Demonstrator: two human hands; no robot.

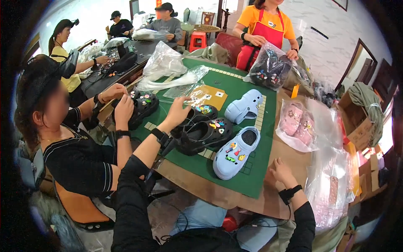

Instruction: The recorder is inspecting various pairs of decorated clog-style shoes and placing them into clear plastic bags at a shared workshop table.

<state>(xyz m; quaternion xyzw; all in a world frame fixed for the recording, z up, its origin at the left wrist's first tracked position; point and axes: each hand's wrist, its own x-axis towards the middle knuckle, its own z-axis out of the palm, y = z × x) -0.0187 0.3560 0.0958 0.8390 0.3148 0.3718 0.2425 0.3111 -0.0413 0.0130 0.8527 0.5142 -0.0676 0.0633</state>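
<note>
My left hand reaches over the table with thumb and forefinger apart, close to a clear plastic bag. Just right of it lies a pair of black clogs, a nearer clog and a farther clog, both with colourful charms. My right hand rests on the brown table edge with fingers apart, holding nothing. Between my hands stands a light blue clog with several charms on its toe. Its mate lies tipped on its side behind it.
A green mat covers the tabletop. Bagged pink clogs lie at right, above clear plastic bags. At left a co-worker's hands work over black clogs. Across the table another person holds a bag of dark clogs.
</note>
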